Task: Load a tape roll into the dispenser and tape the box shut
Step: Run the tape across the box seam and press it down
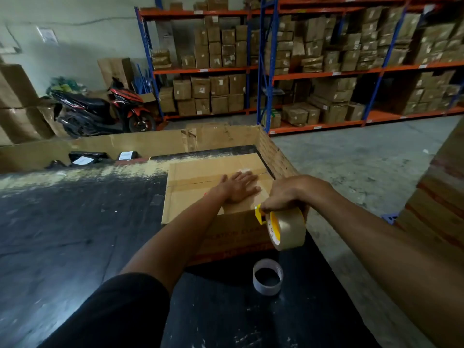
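A brown cardboard box (190,197) lies on the black table with its top flaps closed. My left hand (239,185) rests flat on the flaps, fingers spread. My right hand (288,194) grips a yellow tape dispenser (261,216) loaded with a brown tape roll (291,229), held at the box's near right top edge. An empty grey tape core (268,277) stands on the table in front of the box.
The black worktable (75,234) is scuffed, with a cardboard wall (150,141) along its far side and black parcels (100,156) behind it. Shelves of cartons (326,59) and a parked scooter (105,109) stand beyond. A carton stack (442,197) rises at right.
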Available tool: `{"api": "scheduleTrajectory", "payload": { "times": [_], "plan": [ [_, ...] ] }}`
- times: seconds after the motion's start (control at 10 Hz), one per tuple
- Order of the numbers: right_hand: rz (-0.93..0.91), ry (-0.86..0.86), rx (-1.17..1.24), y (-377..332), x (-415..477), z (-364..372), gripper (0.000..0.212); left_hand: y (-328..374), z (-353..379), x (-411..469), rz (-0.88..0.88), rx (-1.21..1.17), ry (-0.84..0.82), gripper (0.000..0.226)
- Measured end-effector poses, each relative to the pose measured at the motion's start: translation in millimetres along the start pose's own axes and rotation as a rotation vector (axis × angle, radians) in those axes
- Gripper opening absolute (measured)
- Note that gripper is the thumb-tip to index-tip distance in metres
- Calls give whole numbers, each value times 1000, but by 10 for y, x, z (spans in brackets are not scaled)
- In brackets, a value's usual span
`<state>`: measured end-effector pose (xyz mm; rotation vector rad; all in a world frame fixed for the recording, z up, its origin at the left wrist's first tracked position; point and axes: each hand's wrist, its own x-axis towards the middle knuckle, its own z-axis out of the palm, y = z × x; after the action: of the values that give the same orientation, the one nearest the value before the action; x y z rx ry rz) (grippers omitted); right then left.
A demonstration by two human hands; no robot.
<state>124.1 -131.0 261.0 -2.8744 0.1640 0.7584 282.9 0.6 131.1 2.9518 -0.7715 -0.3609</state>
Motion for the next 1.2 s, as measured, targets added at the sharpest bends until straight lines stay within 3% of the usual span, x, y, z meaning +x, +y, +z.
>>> {"api": "scheduleTrajectory", "payload": {
  "times": [0.2,0.3,0.4,0.5,0.6,0.8,1.0,1.2],
  "plan": [
    [-17,64,-15,20,28,131,41,-14,52,66,10,-2,11,70],
    [20,41,195,89,163,107,47,2,39,25,29,-10,14,69],
    [48,-30,438,227,141,1,39,-5,54,1,30,-19,20,68],
    [51,-26,421,307,124,-6,45,-5,63,14,27,-26,48,68],
    [17,24,228,110,118,179,30,7,82,-22,29,-32,67,69],
    [-3,67,143,177,110,304,41,20,42,-30,21,-26,43,68],
    [35,115,166,50,111,355,39,27,37,-41,15,-18,36,69],
    [101,-83,382,204,226,442,33,11,55,-20,41,-3,29,69]
  ]
}}
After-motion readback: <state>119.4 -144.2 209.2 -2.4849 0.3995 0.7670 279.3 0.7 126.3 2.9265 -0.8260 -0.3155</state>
